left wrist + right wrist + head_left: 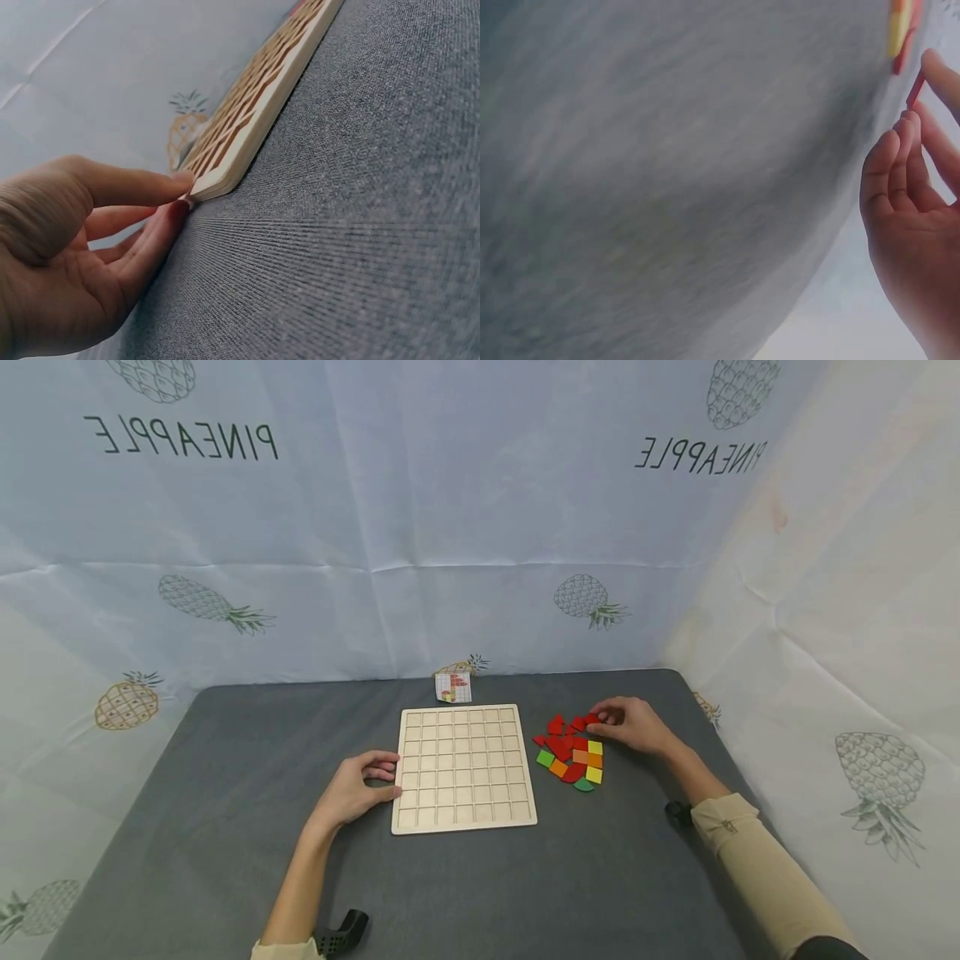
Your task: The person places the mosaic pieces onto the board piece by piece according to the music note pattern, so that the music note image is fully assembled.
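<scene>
A square wooden grid board (465,770) lies flat on the grey table, its shallow square cells bare. At its left edge my left hand (352,789) pinches the rim, thumb on top and fingers low against the side, as the left wrist view shows near the corner. To the right of the board is a cluster of small flat pieces, red (558,746), orange, yellow and green. Over the far right of that cluster, my right hand (632,725) pinches a thin red piece (915,88) between thumb and fingertips.
A small card (453,687) printed with a coloured grid pattern stands behind the board at the table's far edge. Grey cloth (247,793) covers the table. Pale curtains (465,510) with pineapple prints enclose the back and sides.
</scene>
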`<state>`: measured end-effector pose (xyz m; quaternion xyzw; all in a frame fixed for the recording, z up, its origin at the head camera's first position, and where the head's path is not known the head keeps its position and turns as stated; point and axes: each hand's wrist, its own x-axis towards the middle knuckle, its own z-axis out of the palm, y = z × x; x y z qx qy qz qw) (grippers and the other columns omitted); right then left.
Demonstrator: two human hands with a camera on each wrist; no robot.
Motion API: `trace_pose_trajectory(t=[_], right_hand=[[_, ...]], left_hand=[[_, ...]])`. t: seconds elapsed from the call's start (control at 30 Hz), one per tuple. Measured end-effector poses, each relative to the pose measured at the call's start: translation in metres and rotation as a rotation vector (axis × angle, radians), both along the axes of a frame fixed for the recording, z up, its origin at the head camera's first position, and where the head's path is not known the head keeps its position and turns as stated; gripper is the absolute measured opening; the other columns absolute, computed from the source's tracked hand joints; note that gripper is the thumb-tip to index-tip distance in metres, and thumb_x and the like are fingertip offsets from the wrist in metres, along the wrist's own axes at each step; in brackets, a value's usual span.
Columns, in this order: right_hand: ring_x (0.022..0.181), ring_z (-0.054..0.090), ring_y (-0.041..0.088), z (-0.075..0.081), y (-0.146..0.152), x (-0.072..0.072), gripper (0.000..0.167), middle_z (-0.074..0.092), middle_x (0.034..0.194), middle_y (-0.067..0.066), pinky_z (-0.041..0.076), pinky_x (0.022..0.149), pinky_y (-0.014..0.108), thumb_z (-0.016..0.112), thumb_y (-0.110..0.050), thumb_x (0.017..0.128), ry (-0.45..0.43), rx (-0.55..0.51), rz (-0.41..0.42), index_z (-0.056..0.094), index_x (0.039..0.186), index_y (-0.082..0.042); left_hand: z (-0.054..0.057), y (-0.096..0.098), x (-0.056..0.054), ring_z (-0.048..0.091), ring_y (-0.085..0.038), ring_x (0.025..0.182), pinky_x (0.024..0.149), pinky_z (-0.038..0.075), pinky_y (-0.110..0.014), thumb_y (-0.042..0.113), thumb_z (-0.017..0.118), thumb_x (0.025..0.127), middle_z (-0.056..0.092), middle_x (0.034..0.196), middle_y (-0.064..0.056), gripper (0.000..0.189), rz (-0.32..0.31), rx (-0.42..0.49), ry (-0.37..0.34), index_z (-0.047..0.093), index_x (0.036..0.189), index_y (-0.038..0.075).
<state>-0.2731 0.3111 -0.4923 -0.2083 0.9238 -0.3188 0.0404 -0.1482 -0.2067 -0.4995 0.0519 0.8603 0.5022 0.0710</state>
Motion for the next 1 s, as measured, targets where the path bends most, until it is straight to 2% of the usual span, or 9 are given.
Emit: trace_pose_trajectory(t=[0.47,0.7,1.0], right_hand=[[0.089,0.068,0.015,0.023,-0.069,-0.004,0.033,0.076,0.098,0.002,0.059,0.084,0.026,0.086,-0.028,0.095,-0.012,-0.071,0.063,0.079,0.123,-0.011],[0.088,0.07,0.014,0.027,-0.109,-0.009,0.033,0.075,0.098,0.003,0.06,0.085,0.028,0.086,-0.027,0.096,-0.013,-0.092,0.146,0.079,0.123,-0.01],[0.089,0.069,0.014,0.023,-0.156,-0.016,0.037,0.077,0.109,0.007,0.059,0.084,0.03,0.083,-0.025,0.098,-0.033,-0.034,0.241,0.076,0.13,-0.008]], left_hand=[[-0.001,0.001,0.002,0.073,-0.034,0.112,0.085,0.058,-0.023,0.001,0.087,0.087,0.07,0.127,-0.027,0.059,0.0,0.008,-0.007,0.064,0.14,-0.009],[0.0,0.001,0.004,0.072,-0.033,0.113,0.085,0.057,-0.023,0.002,0.088,0.087,0.07,0.127,-0.026,0.059,0.005,0.006,-0.017,0.064,0.14,-0.008],[-0.002,0.001,0.004,0.073,-0.034,0.113,0.085,0.057,-0.023,0.002,0.087,0.087,0.07,0.126,-0.026,0.057,0.009,0.008,-0.01,0.065,0.139,-0.008]])
